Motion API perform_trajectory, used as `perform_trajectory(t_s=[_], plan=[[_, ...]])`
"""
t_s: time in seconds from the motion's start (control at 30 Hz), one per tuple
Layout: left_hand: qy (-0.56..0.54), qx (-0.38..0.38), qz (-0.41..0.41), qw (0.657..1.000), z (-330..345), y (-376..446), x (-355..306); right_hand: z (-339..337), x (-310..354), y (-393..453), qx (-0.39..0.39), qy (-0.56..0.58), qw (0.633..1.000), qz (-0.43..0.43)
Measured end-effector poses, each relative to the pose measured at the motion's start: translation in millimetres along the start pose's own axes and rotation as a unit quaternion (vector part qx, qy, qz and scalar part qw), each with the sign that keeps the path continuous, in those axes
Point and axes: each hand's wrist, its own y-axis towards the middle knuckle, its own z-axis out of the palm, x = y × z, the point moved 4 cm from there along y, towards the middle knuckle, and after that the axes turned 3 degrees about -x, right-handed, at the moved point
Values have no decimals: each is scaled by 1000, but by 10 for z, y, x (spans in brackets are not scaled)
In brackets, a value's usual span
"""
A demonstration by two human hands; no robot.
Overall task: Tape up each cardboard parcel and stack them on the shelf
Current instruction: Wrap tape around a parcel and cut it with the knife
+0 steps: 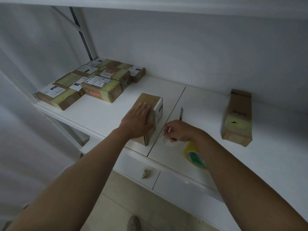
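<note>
1. Left hand (pixel 137 120) lies flat, fingers straight and together, pressing on top of one cardboard parcel (pixel 150 117) near the front edge of the white shelf (pixel 103 112).
2. That parcel has a white label on its right side face and sits just left of the seam between two shelf panels.
3. Right hand (pixel 179 131) has fingers curled, pinching a strip of clear tape (pixel 164 139) just right of the parcel. Strip is blurred; can't tell whether its end touches the box.
4. One tape roll (pixel 195 155), yellowish with a green-printed core, sits on the shelf under the right forearm, partly hidden by it.
5. One small dark cutter or knife (pixel 181 113) lies on the shelf just beyond the right hand; too small to tell which.
6. One more parcel (pixel 238 117) lies apart at the right, long and narrow, with a band of yellowish tape around it.
7. Grouped parcels (pixel 93 82) at the back-left corner of the shelf: about seven visible, taped and labelled, packed touching each other. At least one seems to lie on others; exact count uncertain.
8. One crumpled scrap (pixel 146 172) lies on the lower shelf level below.
9. One shoe (pixel 133 223) visible on the tiled floor at bottom.
</note>
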Motion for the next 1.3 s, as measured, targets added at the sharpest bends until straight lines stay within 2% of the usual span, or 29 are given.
perform_trajectory(t_s=[0.23,0.53,0.73,0.8,0.87,0.93,1.0,1.07,1.1,1.17,1.2,1.23,1.3], plan=[[15,14,-36,999,12,-8,3,312,12,369,94,-138,982,88],[-16,-21,-86,996,17,19,-23,356,-59,434,55,-208,971,100],[-42,-21,-140,989,-5,-10,-8,236,-3,346,-21,-303,948,99],[-65,-31,-156,985,-35,-25,8,173,99,329,-95,-228,966,70],[-88,-43,-185,978,-67,-49,23,73,204,298,-189,-96,976,42],[-86,-29,-204,975,-88,-51,42,19,313,307,-224,27,974,28],[-107,-2,-202,973,-113,-50,88,67,404,344,-194,139,970,47],[-193,-28,-209,958,-138,-84,185,183,418,366,-142,220,960,96],[-252,-48,-232,938,-137,-137,238,246,399,368,-119,245,955,117],[-369,-77,-301,876,-59,-267,330,347,342,382,-91,284,944,140],[-395,-91,-326,854,-3,-312,355,369,332,384,-90,296,940,141],[-392,-101,-340,849,32,-348,350,376,334,390,-94,297,940,141],[-352,-113,-349,861,34,-360,321,367,372,394,-117,282,942,139]])
